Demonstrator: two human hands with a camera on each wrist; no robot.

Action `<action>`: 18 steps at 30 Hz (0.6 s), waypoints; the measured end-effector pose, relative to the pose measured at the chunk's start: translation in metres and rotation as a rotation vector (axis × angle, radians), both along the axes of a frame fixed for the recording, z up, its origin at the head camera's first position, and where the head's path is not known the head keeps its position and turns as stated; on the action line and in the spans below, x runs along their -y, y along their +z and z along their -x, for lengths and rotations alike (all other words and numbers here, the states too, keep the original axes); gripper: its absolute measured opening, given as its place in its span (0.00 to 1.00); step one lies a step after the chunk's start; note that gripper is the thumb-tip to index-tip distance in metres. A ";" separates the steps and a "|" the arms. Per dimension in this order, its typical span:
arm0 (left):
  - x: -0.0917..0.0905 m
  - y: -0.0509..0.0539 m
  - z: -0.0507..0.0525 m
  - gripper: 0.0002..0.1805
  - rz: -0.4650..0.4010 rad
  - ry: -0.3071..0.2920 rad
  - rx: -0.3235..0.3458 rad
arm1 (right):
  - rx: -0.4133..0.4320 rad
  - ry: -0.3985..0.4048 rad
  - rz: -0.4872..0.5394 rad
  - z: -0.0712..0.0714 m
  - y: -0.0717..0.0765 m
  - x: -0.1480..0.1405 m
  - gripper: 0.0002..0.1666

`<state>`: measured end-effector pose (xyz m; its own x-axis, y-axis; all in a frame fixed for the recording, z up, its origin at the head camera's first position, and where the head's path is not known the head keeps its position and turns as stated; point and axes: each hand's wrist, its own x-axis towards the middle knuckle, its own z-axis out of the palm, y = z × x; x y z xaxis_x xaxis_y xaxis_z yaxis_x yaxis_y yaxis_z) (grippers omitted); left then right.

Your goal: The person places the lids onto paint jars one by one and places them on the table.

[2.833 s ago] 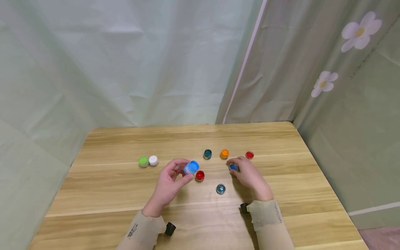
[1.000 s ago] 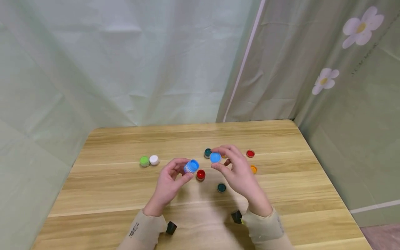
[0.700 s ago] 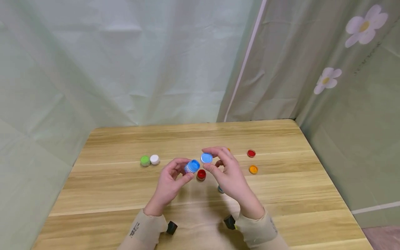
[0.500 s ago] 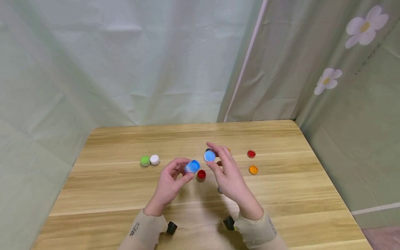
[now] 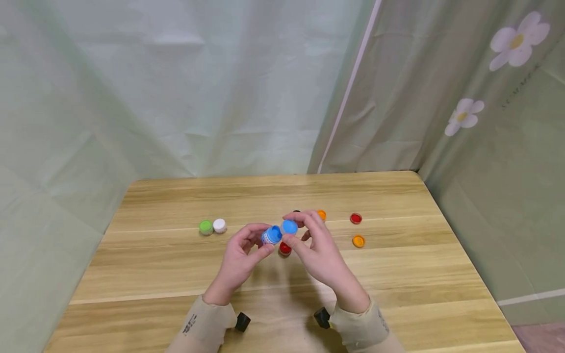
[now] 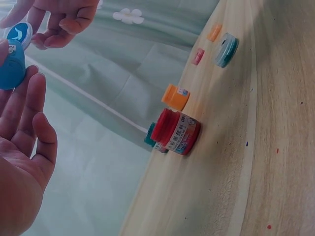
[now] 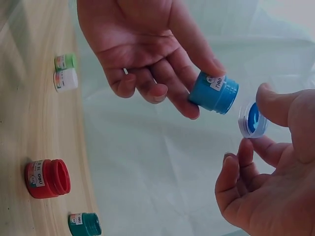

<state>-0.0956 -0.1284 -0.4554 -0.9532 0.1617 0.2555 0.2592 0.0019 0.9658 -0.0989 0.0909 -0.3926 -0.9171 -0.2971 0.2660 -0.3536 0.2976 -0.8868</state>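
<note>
My left hand [image 5: 239, 257] grips an uncapped light-blue jar [image 5: 270, 236] between thumb and fingers, its mouth tilted to the right. Between thumb and fingertips, my right hand [image 5: 323, 255] pinches a blue lid [image 5: 289, 227] close to the jar's mouth. The right wrist view shows a small gap between the jar [image 7: 214, 93] and the clear-rimmed lid [image 7: 253, 119], with blue paint inside the lid. Both are held above the table, and an uncapped red jar [image 5: 285, 249] stands just below them.
At the left, a green-topped jar [image 5: 206, 227] touches a white-topped one [image 5: 219, 225]. An orange jar [image 5: 322, 214], red lid [image 5: 355, 218] and orange lid [image 5: 358, 240] lie to the right. A teal jar [image 7: 84, 224] and teal-painted lid [image 6: 226, 50] show in the wrist views.
My right hand picked the blue lid up off the table and brought it left to the jar's mouth. An orange lid now lies at the right. The left hand has barely moved.
</note>
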 end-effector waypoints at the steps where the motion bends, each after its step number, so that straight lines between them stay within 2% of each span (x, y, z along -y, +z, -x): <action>1: 0.000 0.000 0.000 0.18 0.001 -0.001 -0.005 | 0.001 0.000 0.006 0.000 0.000 0.000 0.19; 11: -0.002 0.001 -0.001 0.19 0.007 -0.004 0.015 | -0.034 0.066 -0.031 -0.001 0.000 -0.001 0.22; 18: -0.002 0.000 -0.002 0.19 0.013 -0.004 -0.007 | -0.050 0.122 -0.063 -0.001 0.001 0.000 0.24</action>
